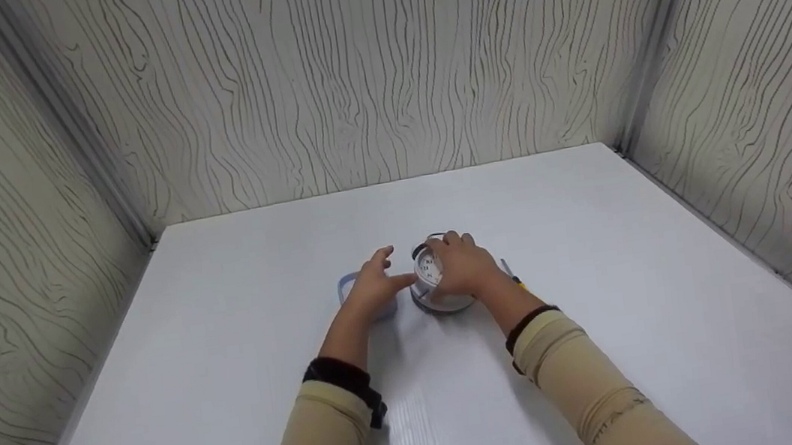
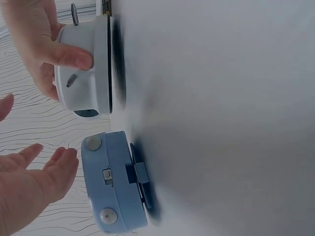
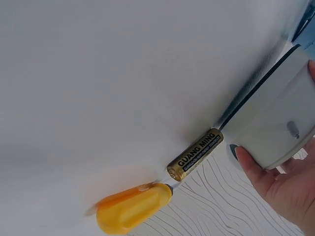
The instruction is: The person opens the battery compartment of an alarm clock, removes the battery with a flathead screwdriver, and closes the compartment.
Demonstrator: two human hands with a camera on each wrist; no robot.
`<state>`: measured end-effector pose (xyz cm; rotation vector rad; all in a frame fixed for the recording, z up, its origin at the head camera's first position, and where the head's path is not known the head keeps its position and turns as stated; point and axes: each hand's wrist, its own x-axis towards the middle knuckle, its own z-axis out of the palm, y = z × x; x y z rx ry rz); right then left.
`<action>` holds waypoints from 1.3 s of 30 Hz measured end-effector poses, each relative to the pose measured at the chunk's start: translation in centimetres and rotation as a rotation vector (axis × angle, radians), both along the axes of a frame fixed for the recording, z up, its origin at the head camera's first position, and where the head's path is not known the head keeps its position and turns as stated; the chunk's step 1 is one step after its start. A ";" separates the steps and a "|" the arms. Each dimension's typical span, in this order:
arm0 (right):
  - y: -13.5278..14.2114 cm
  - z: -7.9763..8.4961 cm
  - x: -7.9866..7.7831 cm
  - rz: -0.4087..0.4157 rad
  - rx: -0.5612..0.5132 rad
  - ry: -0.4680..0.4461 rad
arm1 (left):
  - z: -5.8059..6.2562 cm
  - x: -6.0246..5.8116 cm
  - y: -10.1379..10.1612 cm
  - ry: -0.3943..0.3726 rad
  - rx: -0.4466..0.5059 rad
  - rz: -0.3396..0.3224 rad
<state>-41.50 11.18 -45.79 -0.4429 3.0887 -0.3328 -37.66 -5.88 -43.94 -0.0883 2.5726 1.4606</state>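
Observation:
My right hand (image 1: 463, 265) grips a white round alarm clock (image 1: 427, 267) from above, fingers and thumb around its casing. The clock's numbered dial faces up and to the left, and its dark-edged back is close over the table. In the left wrist view, small metal pegs stick out of the white casing. My left hand (image 1: 371, 286) is held with fingers spread and nothing in them, the thumb pointing at the white clock. Just beside those fingers lies a light blue clock (image 2: 110, 184) with two round knobs and a small switch, mostly hidden behind the hand in the head view.
Right of the white clock, a gold and black battery (image 3: 195, 154) lies on the white table (image 1: 230, 349). Beyond it is a yellow-handled screwdriver (image 3: 135, 209), partly hidden by the right forearm in the head view. Wood-grain panels (image 1: 348, 77) enclose the table's back and sides.

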 end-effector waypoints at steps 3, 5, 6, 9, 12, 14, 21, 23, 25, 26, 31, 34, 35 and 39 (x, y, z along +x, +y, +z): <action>0.1 0.4 0.1 -0.005 -0.001 0.008 | 0.0 0.1 0.2 -0.004 0.017 -0.008; 0.1 0.8 0.2 -0.008 -0.005 0.018 | 0.0 0.1 0.3 -0.012 0.035 -0.013; 0.1 1.0 0.3 -0.009 -0.006 0.025 | 0.0 0.1 0.4 -0.017 0.043 -0.014; 0.1 1.6 0.6 0.001 -0.013 0.051 | 0.0 0.2 0.4 -0.032 0.052 -0.009; -0.1 2.2 0.9 0.031 -0.020 0.092 | 0.1 0.2 0.4 -0.025 0.041 0.002; -0.2 2.4 1.2 0.052 -0.023 0.117 | 0.2 0.3 0.4 -0.021 0.035 0.009; -0.6 2.9 2.6 0.090 -0.007 0.156 | 0.1 0.6 0.4 -0.068 0.049 0.028; -0.7 3.0 3.0 0.099 -0.008 0.164 | 0.1 0.8 0.4 -0.080 0.061 0.037; -0.9 3.1 3.4 0.105 -0.007 0.174 | 0.1 1.0 0.4 -0.078 0.078 0.044; -1.0 3.1 3.6 0.105 -0.007 0.178 | 0.0 1.2 0.3 -0.076 0.088 0.048; -1.2 3.0 4.9 0.091 -0.024 0.165 | -0.3 1.7 -0.2 -0.086 0.187 0.073; -1.3 3.1 5.8 0.092 -0.034 0.163 | -0.3 2.1 -0.5 -0.107 0.258 0.089; -1.4 3.2 6.1 0.095 -0.034 0.167 | -0.2 2.3 -0.5 -0.106 0.262 0.088; -1.6 3.5 7.1 0.098 -0.020 0.170 | 0.0 3.0 -0.7 -0.105 0.296 0.078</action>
